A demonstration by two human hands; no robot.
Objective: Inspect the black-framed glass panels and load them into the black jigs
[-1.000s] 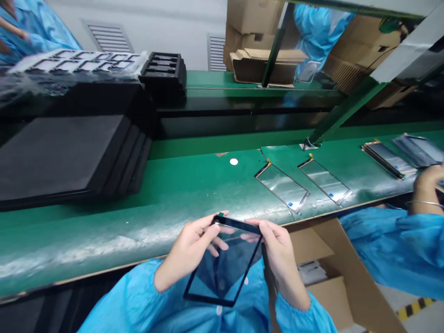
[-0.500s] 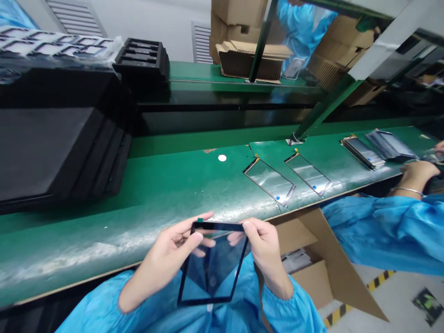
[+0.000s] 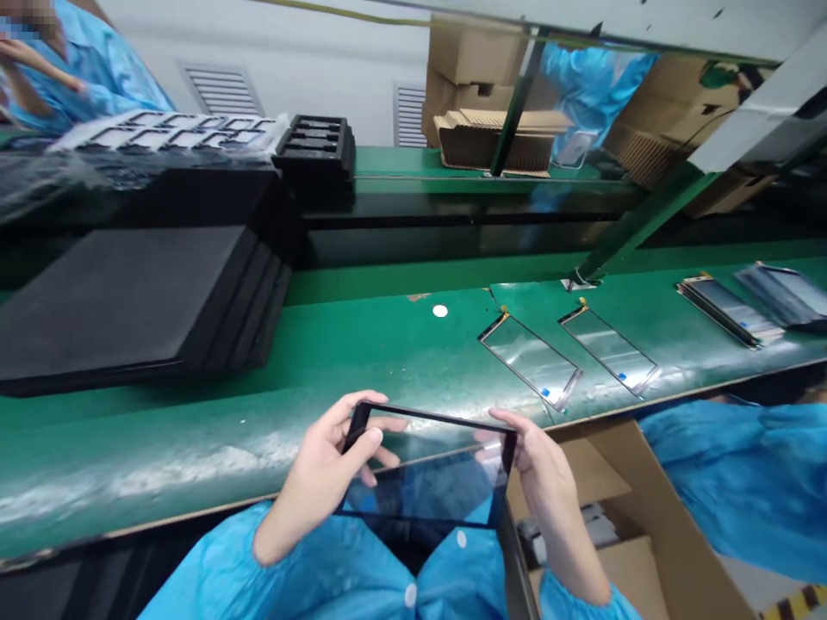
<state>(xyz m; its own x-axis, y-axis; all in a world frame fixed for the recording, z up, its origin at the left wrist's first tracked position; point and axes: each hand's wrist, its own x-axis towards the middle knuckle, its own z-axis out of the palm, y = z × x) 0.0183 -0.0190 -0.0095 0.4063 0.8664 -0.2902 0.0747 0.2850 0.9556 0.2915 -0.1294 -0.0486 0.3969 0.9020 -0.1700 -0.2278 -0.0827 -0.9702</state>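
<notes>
Black-framed clear panel [image 3: 423,474], before blue gown [image 3: 362,564] near bench [image 3: 362,353] edge; grip of left hand [image 3: 323,474] and right hand [image 3: 549,482] holding opposite ends — left thumb may smudge pane, fingertip slip drop it.

Wall [image 3: 342,77]: pale, with slatted vents [image 3: 223,90]
Table [image 3: 381,353]: green, glossy, catching pale glare
Post [image 3: 646,215]: green, slanted
Floor [image 3: 753,575]: pale, yellow-black striping [image 3: 799,603]

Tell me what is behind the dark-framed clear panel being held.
Visible through the clear panel: fingers of the left hand, and right hand, part of the green bench and blue smock. Its dark frame hides whatever is directly behind.
</notes>
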